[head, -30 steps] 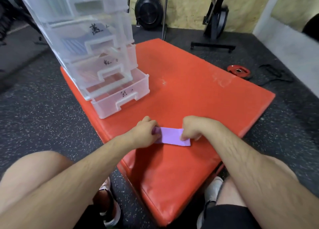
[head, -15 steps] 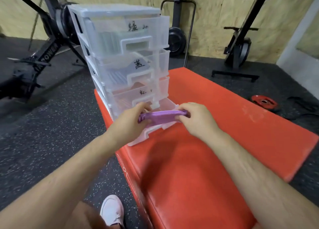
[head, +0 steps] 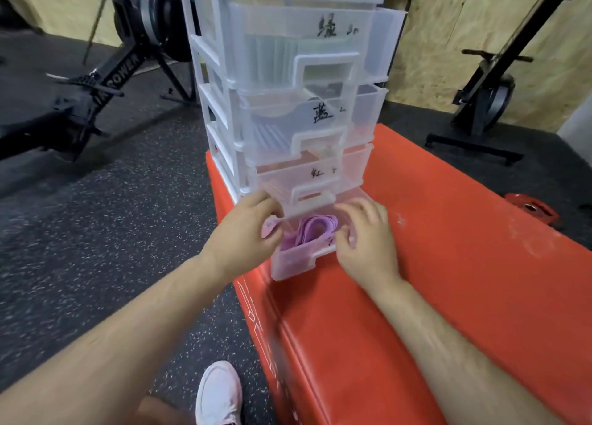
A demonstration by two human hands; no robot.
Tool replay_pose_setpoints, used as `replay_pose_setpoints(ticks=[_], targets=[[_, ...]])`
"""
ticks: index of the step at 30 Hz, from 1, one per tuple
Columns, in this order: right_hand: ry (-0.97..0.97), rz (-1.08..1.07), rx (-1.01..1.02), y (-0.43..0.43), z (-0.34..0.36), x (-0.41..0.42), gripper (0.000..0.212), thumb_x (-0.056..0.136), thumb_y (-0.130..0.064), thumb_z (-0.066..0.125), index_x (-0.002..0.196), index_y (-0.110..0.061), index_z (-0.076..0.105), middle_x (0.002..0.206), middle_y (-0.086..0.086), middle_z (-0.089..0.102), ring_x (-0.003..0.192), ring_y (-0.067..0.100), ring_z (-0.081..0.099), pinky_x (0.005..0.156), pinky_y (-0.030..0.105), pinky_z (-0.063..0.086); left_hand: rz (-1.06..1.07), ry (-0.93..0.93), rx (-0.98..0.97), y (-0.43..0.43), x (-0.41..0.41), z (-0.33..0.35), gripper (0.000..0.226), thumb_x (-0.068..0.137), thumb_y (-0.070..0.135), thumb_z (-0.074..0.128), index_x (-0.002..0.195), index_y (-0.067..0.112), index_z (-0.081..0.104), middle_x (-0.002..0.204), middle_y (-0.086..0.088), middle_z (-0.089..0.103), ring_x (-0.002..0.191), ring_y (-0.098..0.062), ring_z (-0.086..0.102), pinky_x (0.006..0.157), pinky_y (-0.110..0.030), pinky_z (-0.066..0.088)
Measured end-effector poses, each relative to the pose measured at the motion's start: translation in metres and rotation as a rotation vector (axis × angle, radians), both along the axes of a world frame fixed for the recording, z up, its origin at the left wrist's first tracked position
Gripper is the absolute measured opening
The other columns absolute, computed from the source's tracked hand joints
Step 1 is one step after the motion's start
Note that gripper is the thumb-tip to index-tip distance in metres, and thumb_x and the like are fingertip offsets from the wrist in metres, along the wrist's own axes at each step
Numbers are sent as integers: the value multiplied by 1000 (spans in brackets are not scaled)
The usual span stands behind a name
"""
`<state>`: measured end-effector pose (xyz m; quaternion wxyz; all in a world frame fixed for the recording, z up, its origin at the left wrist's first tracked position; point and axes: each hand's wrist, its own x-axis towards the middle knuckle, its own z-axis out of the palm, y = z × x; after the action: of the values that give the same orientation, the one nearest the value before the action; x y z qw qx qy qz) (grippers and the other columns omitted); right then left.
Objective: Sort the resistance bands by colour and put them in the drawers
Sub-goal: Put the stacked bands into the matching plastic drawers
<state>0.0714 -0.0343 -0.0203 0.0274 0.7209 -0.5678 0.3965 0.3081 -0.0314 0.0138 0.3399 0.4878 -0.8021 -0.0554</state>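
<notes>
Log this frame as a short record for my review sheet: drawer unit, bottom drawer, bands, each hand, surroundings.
drawer unit: clear plastic, four labelled drawers, standing on the red mat
bottom drawer: pulled out furthest
purple bands: folded, lying inside the bottom drawer
left hand: at the drawer's left rim, grip unclear
right hand: at the right rim, fingers loosely spread
floor: dark, speckled; one white shoe beside the mat

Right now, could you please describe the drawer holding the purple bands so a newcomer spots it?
A clear plastic drawer tower stands on the red mat. Look at its bottom drawer: it is pulled furthest out, and it alone shows purple bands inside.
</notes>
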Motion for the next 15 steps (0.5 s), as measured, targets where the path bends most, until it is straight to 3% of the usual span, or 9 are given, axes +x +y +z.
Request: replay_pose_setpoints(ticks=[3,6,8,11,15], targets=[[-53,-26,-58,33,-32,16,26,76,-20,70,102,-16,67,105,1,58,102,23,51,97,37,46,203,96,12,4,19,-5,30,85,37,69,98,16,52,100,4,46,97,-15,47,90,-34,45],[-14,14,20,38,-56,31,23,78,-29,71,98,-18,65,105,-2,57,104,25,55,102,38,44,230,265,278,3,32,-17,88,72,67,74,137,18,39,133,4,38,128,-9,38,111,-34,37],[-30,6,80,34,-60,40,29,80,-34,68,105,-20,64,113,-4,57,110,23,55,101,37,45,147,330,382,2,31,-22,115,62,74,76,151,25,21,150,10,26,141,-5,26,118,-34,28],[14,4,183,22,-60,56,51,82,-39,63,130,-22,58,134,-4,52,127,21,50,104,37,46,57,362,349,-12,25,-23,111,57,61,87,144,37,23,147,18,30,137,4,28,114,-25,26],[62,-5,346,-2,-54,79,62,86,-41,56,146,-29,43,151,-5,37,139,20,37,106,41,44,31,412,305,-36,32,-22,110,52,53,94,142,33,34,140,14,47,133,-5,44,111,-40,39]])
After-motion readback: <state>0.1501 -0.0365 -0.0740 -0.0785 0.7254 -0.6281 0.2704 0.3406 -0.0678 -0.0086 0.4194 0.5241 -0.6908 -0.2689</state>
